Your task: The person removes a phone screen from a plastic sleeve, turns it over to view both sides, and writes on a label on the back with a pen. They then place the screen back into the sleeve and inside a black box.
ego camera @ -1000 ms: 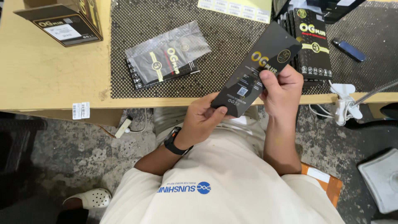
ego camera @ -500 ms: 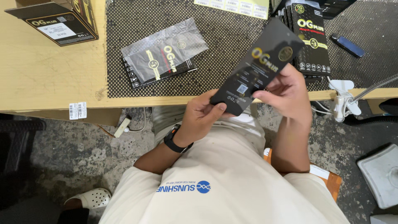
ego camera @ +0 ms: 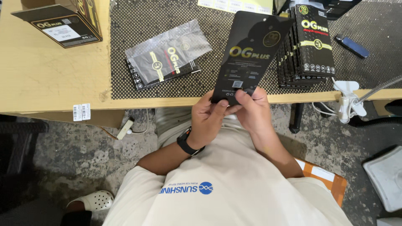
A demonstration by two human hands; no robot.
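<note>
A flat, black, glossy rectangular retail packet with yellow lettering (ego camera: 247,54) is held upright-tilted over the near edge of the light wooden table (ego camera: 46,79), its top leaning away and to the right. Its lower end is gripped by both hands: the left hand (ego camera: 209,119), with a black wristwatch (ego camera: 189,144) on the wrist, is closed around the bottom left corner with the thumb on the front face; the right hand (ego camera: 251,111) is clamped on the bottom right corner, thumb pressed on the front.

On the black perforated mat (ego camera: 134,37) lies a clear plastic sleeve over a black packet (ego camera: 167,54), left of the held packet and apart from it. A stack of matching black packets (ego camera: 307,46) is seen just right of the held one, partly hidden behind it. A black open cardboard box (ego camera: 63,21) sits at the far left of the table. A dark blue small oblong device (ego camera: 351,46) rests on the mat at the right. A white clip-on clamp with grey flexible arm (ego camera: 347,100) is fixed to the table edge.
</note>
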